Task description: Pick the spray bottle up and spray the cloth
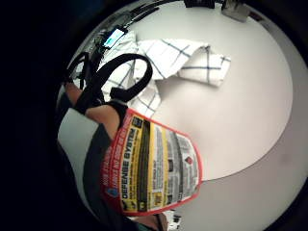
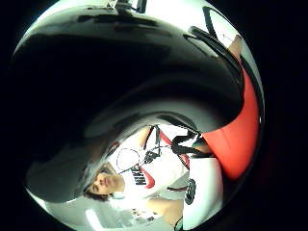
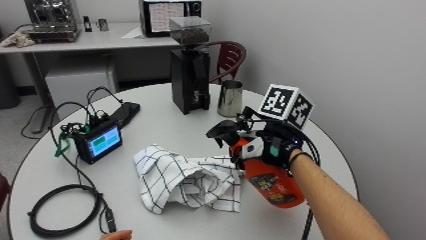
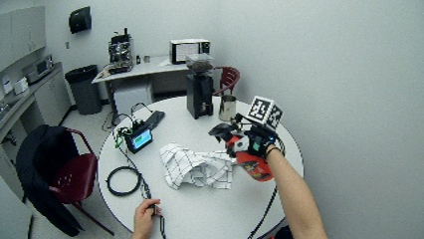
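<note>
The red spray bottle point(image 3: 269, 182) is up off the round white table point(image 3: 166, 125), held in the right hand point(image 3: 273, 145) in its black glove. The fingers are curled around the neck of the bottle, just under the black spray head point(image 3: 223, 131). The bottle is tilted: its fat red bottom leans back toward the person's arm, and the black nozzle pokes forward and out to the side where the cloth is. The white cloth with dark check lines point(image 3: 183, 180) lies bunched up on the table, just beside the bottle and a little lower than the nozzle. So the nozzle already looks toward the cloth, and I think the picking up is done and the squeeze on the trigger comes next. It may help to tip the nozzle down a bit more, so the spray lands on the cloth and not past it. Farther back on the table stand a black coffee grinder point(image 3: 188, 75) and a shiny metal jug point(image 3: 230, 98). A small screen point(image 3: 101, 142) and a coiled black cable point(image 3: 63, 210) lie on the far side of the cloth.
</note>
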A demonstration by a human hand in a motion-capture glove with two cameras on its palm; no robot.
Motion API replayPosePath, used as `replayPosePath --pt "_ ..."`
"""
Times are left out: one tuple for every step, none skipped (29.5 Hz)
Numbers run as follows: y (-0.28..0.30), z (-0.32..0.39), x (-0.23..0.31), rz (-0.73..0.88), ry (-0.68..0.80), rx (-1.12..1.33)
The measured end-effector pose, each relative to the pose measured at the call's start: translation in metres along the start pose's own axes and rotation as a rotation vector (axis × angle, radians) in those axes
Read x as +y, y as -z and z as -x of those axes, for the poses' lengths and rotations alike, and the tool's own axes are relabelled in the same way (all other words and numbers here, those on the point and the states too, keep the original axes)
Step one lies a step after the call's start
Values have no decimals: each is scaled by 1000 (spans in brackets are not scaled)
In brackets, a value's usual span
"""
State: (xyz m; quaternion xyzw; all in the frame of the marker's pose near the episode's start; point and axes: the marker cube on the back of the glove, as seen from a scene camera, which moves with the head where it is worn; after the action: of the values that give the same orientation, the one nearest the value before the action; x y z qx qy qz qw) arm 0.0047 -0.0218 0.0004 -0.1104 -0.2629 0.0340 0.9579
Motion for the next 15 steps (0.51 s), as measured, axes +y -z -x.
replayPosePath --pt "2 0 -1 0 3 0" --pt "8 3 0 -8 8 7" --pt "18 10 3 -24 17 18" --pt "30 18 6 -42 27 31" --pt "40 27 9 -57 38 41" --pt "47 33 11 -66 47 46" --pt "50 37 12 -68 50 48" --pt "49 38 12 -64 46 48" --pt "44 37 12 -55 37 47" --pt "37 33 10 -43 23 46" --pt "28 28 8 -27 8 43" --pt "19 21 6 -8 -7 38" --pt "9 14 4 11 -20 32" --pt "2 5 1 30 -30 26" --pt "-3 -2 0 43 -38 20"
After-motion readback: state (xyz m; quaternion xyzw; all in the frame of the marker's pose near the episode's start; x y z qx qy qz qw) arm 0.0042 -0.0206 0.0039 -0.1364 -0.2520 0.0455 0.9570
